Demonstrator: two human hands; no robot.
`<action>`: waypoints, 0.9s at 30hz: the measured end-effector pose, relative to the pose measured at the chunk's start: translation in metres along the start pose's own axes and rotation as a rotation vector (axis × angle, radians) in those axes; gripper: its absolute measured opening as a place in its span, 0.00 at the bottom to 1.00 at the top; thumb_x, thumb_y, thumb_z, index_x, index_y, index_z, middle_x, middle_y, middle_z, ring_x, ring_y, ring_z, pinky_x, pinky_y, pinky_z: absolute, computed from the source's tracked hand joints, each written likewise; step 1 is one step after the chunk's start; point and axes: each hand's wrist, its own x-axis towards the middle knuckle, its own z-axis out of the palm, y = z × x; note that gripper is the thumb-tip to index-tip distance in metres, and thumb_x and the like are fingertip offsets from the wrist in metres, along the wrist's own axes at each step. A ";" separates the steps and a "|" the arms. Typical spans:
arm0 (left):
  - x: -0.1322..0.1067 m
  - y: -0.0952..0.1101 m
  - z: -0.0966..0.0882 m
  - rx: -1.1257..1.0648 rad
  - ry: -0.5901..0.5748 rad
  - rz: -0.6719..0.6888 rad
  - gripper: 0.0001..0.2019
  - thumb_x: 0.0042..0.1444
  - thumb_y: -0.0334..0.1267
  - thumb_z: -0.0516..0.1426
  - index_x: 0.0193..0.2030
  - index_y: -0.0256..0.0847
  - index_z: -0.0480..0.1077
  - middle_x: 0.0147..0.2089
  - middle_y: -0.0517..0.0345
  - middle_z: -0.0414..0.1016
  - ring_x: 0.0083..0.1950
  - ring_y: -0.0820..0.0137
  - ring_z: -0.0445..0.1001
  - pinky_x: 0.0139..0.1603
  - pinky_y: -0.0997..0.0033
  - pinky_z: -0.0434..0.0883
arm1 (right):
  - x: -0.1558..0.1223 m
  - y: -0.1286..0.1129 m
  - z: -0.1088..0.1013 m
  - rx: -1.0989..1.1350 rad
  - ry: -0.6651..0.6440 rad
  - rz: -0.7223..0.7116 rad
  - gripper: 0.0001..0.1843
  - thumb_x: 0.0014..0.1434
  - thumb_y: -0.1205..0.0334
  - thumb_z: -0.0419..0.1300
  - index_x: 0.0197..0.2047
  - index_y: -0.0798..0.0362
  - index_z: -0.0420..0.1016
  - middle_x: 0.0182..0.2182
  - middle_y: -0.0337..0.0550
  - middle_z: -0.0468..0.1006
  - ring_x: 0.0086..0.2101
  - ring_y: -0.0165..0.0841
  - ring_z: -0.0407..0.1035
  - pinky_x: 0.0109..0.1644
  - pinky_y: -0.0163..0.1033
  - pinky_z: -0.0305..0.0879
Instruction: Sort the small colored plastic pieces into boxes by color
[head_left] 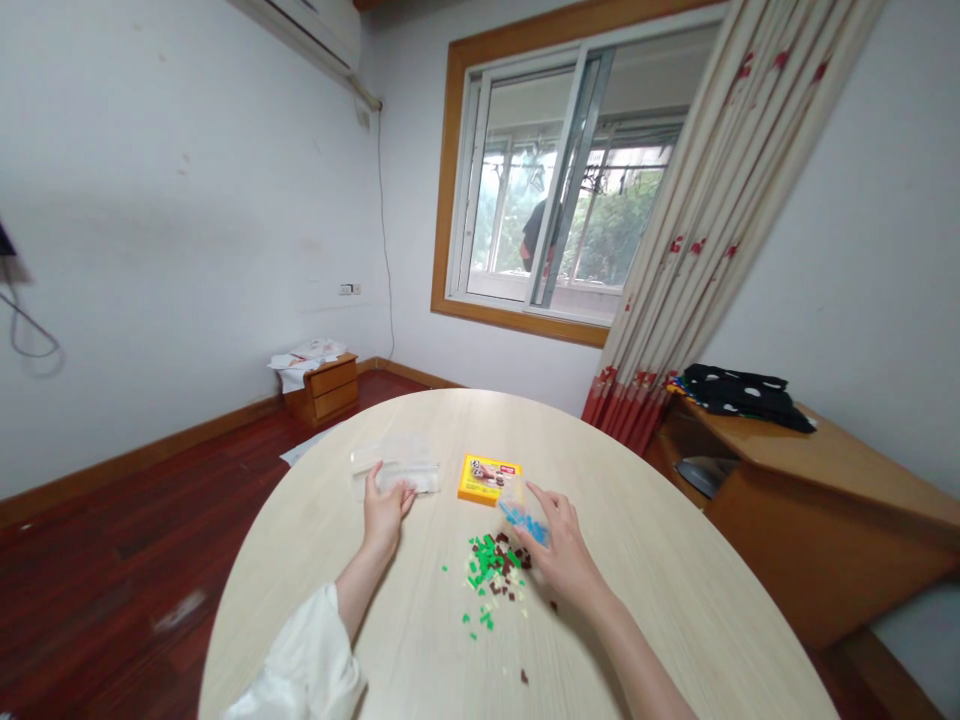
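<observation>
The right grip (562, 545) is closed, fingers against thumb, on a small clear plastic bag (511, 491) of bright blue pieces (529, 522). The bag is between the fingertips, above the round, pale wood-grain desk (427, 625), just beside the near right corner of a flat yellow cardboard box (469, 491) with a printed top. A loose heap of tiny green, dark brown and cream plastic pieces (491, 567) lies on the desk just below and left of the right grip, a few strays scattered nearer the person. The left grip (385, 515), thumb and forefinger apart, is at the near edge of transparent, colourless plastic packaging (394, 457), left of the yellow box; whether it pinches the plastic, I cannot tell.
</observation>
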 end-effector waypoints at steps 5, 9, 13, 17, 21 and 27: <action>0.005 0.000 -0.005 0.128 -0.002 0.009 0.33 0.52 0.32 0.58 0.62 0.45 0.48 0.25 0.64 0.69 0.23 0.71 0.75 0.27 0.71 0.74 | -0.013 -0.004 -0.005 0.014 -0.001 0.001 0.29 0.54 0.54 0.58 0.59 0.46 0.61 0.50 0.49 0.63 0.52 0.42 0.59 0.58 0.50 0.59; 0.004 0.002 -0.008 0.281 0.037 0.112 0.29 0.51 0.36 0.58 0.58 0.41 0.51 0.19 0.71 0.63 0.14 0.74 0.67 0.16 0.78 0.65 | -0.023 -0.008 -0.008 0.028 0.021 -0.002 0.29 0.54 0.52 0.57 0.59 0.46 0.61 0.50 0.50 0.62 0.53 0.42 0.59 0.58 0.51 0.58; -0.020 0.009 -0.004 0.371 -0.033 0.313 0.20 0.48 0.39 0.60 0.48 0.39 0.61 0.16 0.73 0.59 0.14 0.78 0.61 0.15 0.82 0.58 | -0.034 -0.020 -0.006 0.069 0.026 -0.023 0.28 0.56 0.53 0.57 0.60 0.43 0.60 0.50 0.49 0.63 0.52 0.41 0.60 0.57 0.50 0.60; -0.066 0.005 0.011 0.185 -0.519 0.029 0.29 0.40 0.45 0.66 0.49 0.39 0.64 0.37 0.53 0.75 0.40 0.68 0.76 0.39 0.73 0.71 | -0.043 -0.034 0.007 0.132 0.005 -0.076 0.27 0.58 0.55 0.55 0.61 0.43 0.60 0.50 0.48 0.65 0.51 0.39 0.62 0.57 0.49 0.61; -0.101 -0.011 0.022 0.038 -0.741 -0.244 0.37 0.37 0.50 0.67 0.54 0.40 0.62 0.51 0.45 0.71 0.49 0.62 0.72 0.49 0.67 0.68 | -0.052 -0.041 0.026 0.157 -0.017 -0.079 0.24 0.60 0.55 0.53 0.60 0.45 0.63 0.49 0.48 0.68 0.51 0.38 0.64 0.56 0.46 0.64; -0.104 -0.016 0.021 0.088 -0.685 -0.210 0.31 0.38 0.46 0.68 0.49 0.39 0.64 0.42 0.50 0.74 0.43 0.65 0.73 0.45 0.68 0.68 | -0.058 -0.041 0.038 0.129 -0.026 -0.142 0.23 0.64 0.55 0.47 0.61 0.48 0.62 0.54 0.49 0.69 0.55 0.37 0.63 0.59 0.47 0.62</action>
